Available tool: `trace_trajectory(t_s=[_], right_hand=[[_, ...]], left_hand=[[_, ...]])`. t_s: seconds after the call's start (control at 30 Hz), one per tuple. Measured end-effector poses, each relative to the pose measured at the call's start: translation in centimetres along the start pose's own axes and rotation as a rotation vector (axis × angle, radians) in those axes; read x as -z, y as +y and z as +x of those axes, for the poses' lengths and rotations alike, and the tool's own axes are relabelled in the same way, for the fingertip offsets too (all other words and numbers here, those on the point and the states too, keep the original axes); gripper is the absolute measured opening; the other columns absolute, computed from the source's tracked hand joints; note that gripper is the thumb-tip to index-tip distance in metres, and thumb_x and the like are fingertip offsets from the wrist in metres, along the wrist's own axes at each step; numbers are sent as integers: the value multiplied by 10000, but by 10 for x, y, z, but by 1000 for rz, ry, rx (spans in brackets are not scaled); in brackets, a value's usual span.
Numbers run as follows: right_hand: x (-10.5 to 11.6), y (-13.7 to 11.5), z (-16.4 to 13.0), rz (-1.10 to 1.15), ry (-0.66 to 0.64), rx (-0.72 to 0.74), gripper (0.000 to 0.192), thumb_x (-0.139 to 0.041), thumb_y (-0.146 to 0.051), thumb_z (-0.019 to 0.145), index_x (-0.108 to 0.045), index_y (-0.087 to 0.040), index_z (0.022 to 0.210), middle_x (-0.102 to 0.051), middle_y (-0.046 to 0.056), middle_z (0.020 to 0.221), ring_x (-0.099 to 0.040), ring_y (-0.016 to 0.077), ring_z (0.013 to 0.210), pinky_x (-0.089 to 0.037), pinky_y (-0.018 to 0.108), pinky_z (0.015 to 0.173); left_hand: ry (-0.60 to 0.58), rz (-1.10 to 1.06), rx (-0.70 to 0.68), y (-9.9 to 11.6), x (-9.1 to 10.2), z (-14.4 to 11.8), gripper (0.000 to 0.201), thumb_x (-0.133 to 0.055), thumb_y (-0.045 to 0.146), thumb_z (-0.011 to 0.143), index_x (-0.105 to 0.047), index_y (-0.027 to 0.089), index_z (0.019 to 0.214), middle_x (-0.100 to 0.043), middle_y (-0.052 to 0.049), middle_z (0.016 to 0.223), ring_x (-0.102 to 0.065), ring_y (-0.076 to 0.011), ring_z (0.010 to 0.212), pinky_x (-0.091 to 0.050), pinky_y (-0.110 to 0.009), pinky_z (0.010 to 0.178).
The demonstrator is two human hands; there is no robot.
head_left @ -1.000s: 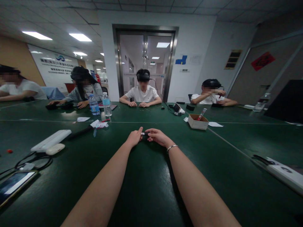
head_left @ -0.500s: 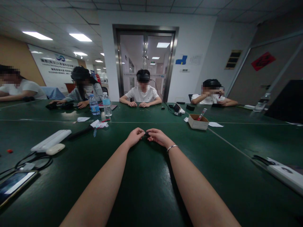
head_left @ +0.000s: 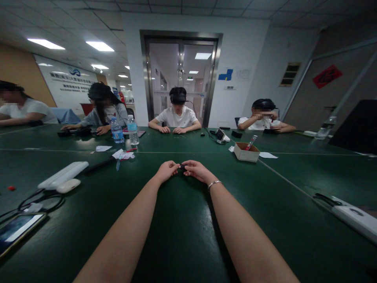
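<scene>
Both my arms reach forward over the green table [head_left: 182,220], with the fingertips almost meeting. My right hand [head_left: 196,170] pinches a small dark object [head_left: 183,167], too small to tell its kind. My left hand [head_left: 168,170] is closed in a pinch at the object's left end, on a tiny light-coloured bit whose kind I cannot make out. The curled fingers hide most of what they hold. A silver bracelet [head_left: 214,184] circles my right wrist.
On the left lie a long white device [head_left: 63,175], a computer mouse [head_left: 68,186], cables and a phone [head_left: 20,232]. Two water bottles [head_left: 133,130] stand farther back. A small open box [head_left: 246,152] sits ahead right; a white device [head_left: 355,216] lies far right. Several people sit across.
My left hand has shifted very slightly down and toward me. The right hand stays in nearly the same spot, still pinching the dark object.
</scene>
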State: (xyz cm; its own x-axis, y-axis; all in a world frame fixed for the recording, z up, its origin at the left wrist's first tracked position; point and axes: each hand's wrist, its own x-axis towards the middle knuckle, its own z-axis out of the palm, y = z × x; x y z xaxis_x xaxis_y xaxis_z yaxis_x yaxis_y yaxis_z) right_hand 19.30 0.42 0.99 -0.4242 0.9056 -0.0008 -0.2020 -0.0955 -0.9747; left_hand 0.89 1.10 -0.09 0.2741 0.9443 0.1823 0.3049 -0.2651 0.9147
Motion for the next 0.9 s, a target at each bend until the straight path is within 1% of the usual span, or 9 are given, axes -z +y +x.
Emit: trace_trajectory(t_s=[0.23, 0.4, 0.6, 0.73, 0.9], right_hand=[[1, 0, 0, 5, -20, 13, 191, -556, -5, 774, -587, -106, 933, -603, 43, 790, -620, 90, 583, -529, 176, 541], [1, 0, 0, -11, -37, 18, 205, -578, -20, 761, -588, -113, 943, -608, 34, 757, -618, 97, 591, -527, 189, 545], [0, -2, -3, -6, -72, 29, 241, -617, -50, 739, -589, -120, 968, -611, 32, 777, -615, 93, 603, -518, 190, 556], [1, -2, -3, 3, -83, 40, 264, -643, -59, 718, -598, -123, 969, -605, 28, 786, -615, 93, 609, -513, 186, 563], [2, -1, -3, -5, -103, 52, 300, -686, -88, 690, -605, -132, 976, -603, 27, 790, -612, 98, 623, -515, 200, 575]], left_hand=[[10, 81, 30, -3, 1, 2, 437, -472, 580, 739, -526, 150, 689, -551, 4, 567, -491, -100, 498, -374, -220, 489], [2, 80, 36, 0, 0, 0, 464, -454, 595, 746, -544, 143, 695, -541, 2, 548, -479, -97, 478, -353, -214, 471], [3, 106, 44, 2, 1, -1, 500, -424, 609, 757, -573, 133, 708, -534, 2, 522, -462, -96, 456, -342, -216, 467], [6, 110, 40, 1, 1, 0, 520, -410, 625, 753, -570, 136, 675, -526, 5, 502, -453, -96, 443, -339, -220, 467], [23, 154, 72, -1, 0, 2, 549, -373, 646, 753, -557, 145, 622, -510, 10, 463, -435, -99, 420, -330, -225, 469]])
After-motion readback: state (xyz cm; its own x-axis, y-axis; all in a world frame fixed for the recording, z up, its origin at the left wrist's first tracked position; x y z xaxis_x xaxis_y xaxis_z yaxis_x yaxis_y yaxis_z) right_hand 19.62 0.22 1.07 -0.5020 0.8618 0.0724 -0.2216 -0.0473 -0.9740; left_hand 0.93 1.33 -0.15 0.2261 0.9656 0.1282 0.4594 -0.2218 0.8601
